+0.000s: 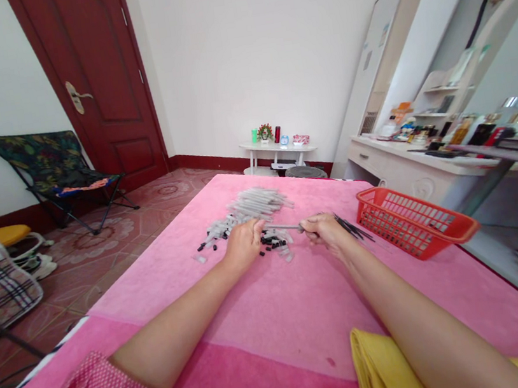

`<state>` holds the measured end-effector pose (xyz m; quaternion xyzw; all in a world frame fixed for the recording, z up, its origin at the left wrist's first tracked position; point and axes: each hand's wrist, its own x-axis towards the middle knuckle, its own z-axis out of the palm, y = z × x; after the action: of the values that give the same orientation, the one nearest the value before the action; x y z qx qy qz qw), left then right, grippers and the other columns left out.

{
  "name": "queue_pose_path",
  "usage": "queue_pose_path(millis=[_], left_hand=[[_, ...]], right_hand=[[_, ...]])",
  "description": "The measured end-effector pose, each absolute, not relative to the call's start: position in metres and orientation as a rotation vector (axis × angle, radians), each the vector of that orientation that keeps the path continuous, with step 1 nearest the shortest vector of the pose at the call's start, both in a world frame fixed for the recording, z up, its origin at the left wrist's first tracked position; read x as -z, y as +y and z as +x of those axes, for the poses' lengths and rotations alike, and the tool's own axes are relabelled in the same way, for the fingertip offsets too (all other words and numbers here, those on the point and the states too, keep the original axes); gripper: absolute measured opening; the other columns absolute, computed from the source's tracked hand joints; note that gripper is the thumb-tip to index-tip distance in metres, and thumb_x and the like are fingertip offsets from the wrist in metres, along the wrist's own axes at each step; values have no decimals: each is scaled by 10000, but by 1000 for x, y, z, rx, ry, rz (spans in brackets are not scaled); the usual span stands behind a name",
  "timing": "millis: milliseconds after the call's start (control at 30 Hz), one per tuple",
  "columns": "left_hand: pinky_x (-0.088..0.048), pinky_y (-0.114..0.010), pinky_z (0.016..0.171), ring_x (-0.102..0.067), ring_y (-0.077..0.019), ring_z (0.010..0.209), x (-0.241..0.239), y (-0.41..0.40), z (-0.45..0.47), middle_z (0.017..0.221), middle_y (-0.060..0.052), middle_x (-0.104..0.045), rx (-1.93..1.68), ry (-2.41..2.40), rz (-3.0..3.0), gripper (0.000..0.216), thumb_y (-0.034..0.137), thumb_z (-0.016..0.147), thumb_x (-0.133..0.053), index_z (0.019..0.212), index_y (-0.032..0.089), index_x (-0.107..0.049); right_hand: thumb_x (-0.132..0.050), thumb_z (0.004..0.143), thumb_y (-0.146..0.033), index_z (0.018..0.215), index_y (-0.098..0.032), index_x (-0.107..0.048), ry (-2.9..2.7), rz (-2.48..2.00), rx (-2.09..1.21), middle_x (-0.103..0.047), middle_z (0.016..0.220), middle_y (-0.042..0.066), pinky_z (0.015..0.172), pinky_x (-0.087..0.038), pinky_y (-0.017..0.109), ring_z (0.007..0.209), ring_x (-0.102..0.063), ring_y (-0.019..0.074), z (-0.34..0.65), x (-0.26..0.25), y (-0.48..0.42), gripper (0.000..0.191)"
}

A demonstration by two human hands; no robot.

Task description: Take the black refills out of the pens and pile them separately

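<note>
A slim grey pen barrel lies level between my two hands above the pink cloth. My left hand pinches its left end, and the fingers of my right hand are closed around the right end. Just beyond them is a heap of similar grey barrels. Translucent caps and small black plugs are scattered around my left hand. Several thin black rods, perhaps refills, rest beside my right hand. Fine detail at both ends of the held barrel is hidden by my fingers.
A red plastic basket stands on the cloth at the right. Folded yellow fabric lies under my right forearm. A dressing table with bottles is beyond the right edge; a folding chair stands at the left.
</note>
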<state>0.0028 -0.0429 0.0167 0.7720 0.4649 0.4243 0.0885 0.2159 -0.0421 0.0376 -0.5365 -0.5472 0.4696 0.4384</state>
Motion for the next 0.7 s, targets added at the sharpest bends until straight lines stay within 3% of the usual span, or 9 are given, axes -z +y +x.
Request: queue_pose_path(millis=[167,300,400,533,700], left_hand=[[-283,-254,547,-375,-117,520,-14,-36,0,523,16,-382,-1313,1220,2073,411,427,900,-289,575,190,-372],[-166,-214,426,-203,-70,402,-18,-30,0,455,64,-254,-1145,930,1489,471,572,865,-306,580,198,-312],[-74,-194,395,-86,-49,379,-23,-28,-1,459,95,-170,-895,782,1157,436,542,877,-326,604,205,-279],[-44,-182,385,-87,-36,364,-26,-30,-2,467,93,-177,-893,782,1103,403,449,902,-337,596,199,-258],[-67,-188,385,-121,-37,367,-22,-36,5,465,87,-217,-1042,844,1227,428,516,858,-396,598,203,-267]], right_hand=[[-621,622,-379,596,-129,-592,-1368,-1330,-1247,-338,386,-80,405,-291,215,354,-256,48,215,-40,-42,254],[-586,688,-408,622,-140,-599,-1548,-1201,-814,-457,466,-34,449,-315,214,421,-379,79,215,-41,-36,276],[-540,749,-359,675,-150,-626,-1669,-1165,-506,-518,532,-15,497,-347,216,492,-449,105,214,-43,-37,238],[-509,776,-310,715,-155,-651,-1735,-1158,-279,-551,576,-5,553,-358,218,561,-493,124,209,-45,-45,218],[-512,767,-327,601,-158,-593,-1686,-1225,-259,-497,514,-17,523,-323,222,519,-452,120,207,-41,-46,249]])
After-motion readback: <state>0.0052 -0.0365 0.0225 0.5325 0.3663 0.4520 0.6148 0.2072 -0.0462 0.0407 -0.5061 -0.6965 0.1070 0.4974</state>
